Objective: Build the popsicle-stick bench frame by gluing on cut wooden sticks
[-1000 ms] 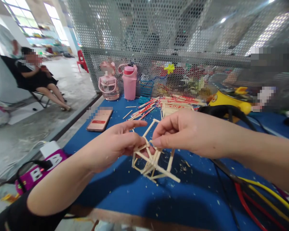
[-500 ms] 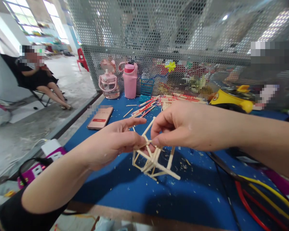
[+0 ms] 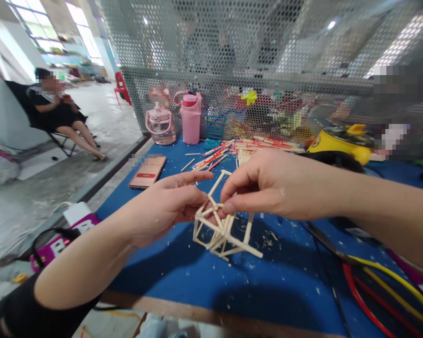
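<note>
stick frame barely shifted, hands pinching

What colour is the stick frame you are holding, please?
Pale natural wood, clearest in the head view: the stick frame sits between the left hand and right hand.

Left hand and right hand pinch stick frame above blue table.

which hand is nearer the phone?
Left. The left hand is just right of the phone, nearer the camera; the right hand is farther right, beyond the stick frame both hands pinch.
</note>
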Available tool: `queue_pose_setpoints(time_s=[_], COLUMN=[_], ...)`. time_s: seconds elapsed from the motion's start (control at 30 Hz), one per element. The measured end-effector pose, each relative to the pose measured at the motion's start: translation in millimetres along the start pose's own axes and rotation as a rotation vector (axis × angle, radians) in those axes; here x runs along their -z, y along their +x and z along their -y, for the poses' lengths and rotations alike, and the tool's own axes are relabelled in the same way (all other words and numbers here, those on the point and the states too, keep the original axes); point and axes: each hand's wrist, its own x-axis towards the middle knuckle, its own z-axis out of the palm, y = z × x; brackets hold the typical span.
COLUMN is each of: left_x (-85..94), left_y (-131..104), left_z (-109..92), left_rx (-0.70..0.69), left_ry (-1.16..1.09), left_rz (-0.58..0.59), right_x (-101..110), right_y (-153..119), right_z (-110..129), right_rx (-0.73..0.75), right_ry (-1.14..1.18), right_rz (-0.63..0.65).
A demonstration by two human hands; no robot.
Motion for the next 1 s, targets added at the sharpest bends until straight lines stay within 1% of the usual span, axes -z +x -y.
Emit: queue_pose_setpoints(time_s=[0.1, 0.17, 0.23, 0.3, 0.33, 0.37, 0.43, 0.53, 0.63, 0.7, 0.77, 0.83, 0.9, 0.93, 0.97, 1.0], left_x=[-0.2, 3.7, 10.6, 18.3, 21.5, 23.9, 25.6, 23.9, 25.1, 28.6, 32.7, 36.2, 38.0, 37.7, 36.1, 32.8], left_y=[0.2, -2.0, -7.2, -14.3, -17.9, -21.1, -25.4, -24.5, -15.5, -6.6, 2.6, 8.9, 8.4, 4.7, -1.6, -10.0], left_z=[2.7, 10.6, 25.0, 43.9, 53.7, 62.7, 76.5, 83.0, 77.6, 72.5, 68.6, 66.3, 66.4, 67.7, 70.3, 74.3], left_rx=[-0.039, -0.138, -0.280, -0.401, -0.430, -0.433, -0.381, -0.342, -0.394, -0.426, -0.440, -0.440, -0.426, -0.424, -0.438, -0.470], left_ry=[0.015, 0.059, 0.141, 0.258, 0.328, 0.419, 0.625, 0.831, 0.916, 0.927, 0.935, 0.943, 0.897, 0.843, 0.776, 0.703], left_rz=[-0.023, -0.075, -0.149, -0.200, -0.203, -0.193, -0.162, -0.157, -0.204, -0.236, -0.259, -0.263, -0.252, -0.267, -0.316, -0.397], right_x=[-1.5, -1.3, 0.5, 2.5, 2.6, 1.7, -5.1, -29.4, -68.0, -96.7, -122.9, -143.2, -156.6, -161.2, -164.7, -167.6], right_y=[-0.3, -1.4, -5.2, -14.1, -20.8, -29.2, -50.4, -88.0, -120.1, -132.3, -136.0, -133.7, -129.4, -127.5, -126.0, -124.8], right_z=[0.6, 0.1, -2.4, -7.0, -9.9, -13.0, -18.7, -23.3, -21.6, -17.5, -11.6, -4.8, 1.6, 4.2, 6.5, 8.6], right_rx=[-0.011, -0.038, -0.073, -0.112, -0.134, -0.159, -0.224, -0.373, -0.489, -0.531, -0.589, -0.626, -0.627, -0.618, -0.608, -0.600], right_ry=[0.025, 0.062, 0.102, 0.147, 0.169, 0.191, 0.229, 0.287, 0.370, 0.457, 0.595, 0.749, 0.865, 0.903, 0.926, 0.937], right_rz=[0.004, -0.004, -0.050, -0.153, -0.219, -0.287, -0.402, -0.501, -0.558, -0.587, -0.626, -0.640, -0.638, -0.643, -0.659, -0.681])
